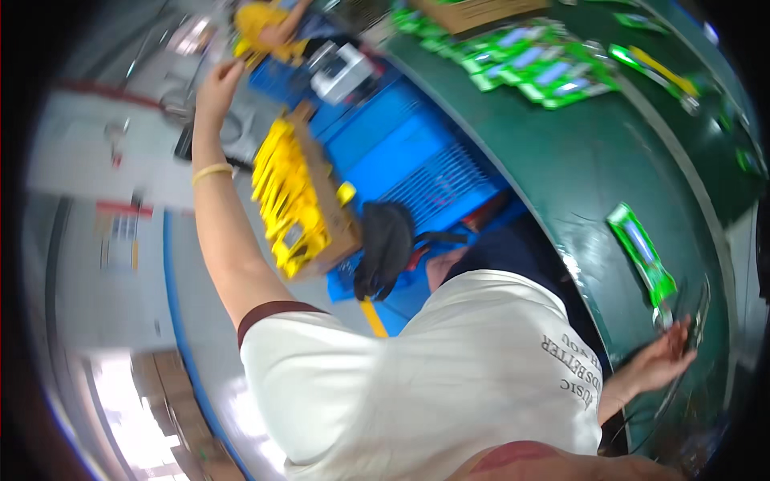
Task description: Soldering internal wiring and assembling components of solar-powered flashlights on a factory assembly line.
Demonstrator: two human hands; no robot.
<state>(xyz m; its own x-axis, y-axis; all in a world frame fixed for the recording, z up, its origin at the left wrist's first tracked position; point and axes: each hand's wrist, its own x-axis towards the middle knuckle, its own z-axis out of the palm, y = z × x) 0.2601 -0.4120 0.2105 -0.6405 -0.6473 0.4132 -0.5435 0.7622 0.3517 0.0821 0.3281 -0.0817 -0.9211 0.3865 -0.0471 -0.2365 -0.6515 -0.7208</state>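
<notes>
My left arm reaches far out to the upper left, with a pale band on its wrist. At its end my left hand (218,86) is closed, fingertips pinched together; what they hold, if anything, is blurred. Below it stands a carton (327,216) with a row of yellow packets (289,196). On the right, my right hand (662,358) is over the green work table (553,172), fingers loosely spread beside a thin dark strip (703,313). Just beyond that hand lies a single green packet (642,250), its clear end close to the fingers.
Many green packets (545,68) lie at the table's far end beside a cardboard box (481,14). Blue crates (409,152), a black bag (385,240) and a white device (343,74) stand left of the table. A person in yellow (261,28) works farther off.
</notes>
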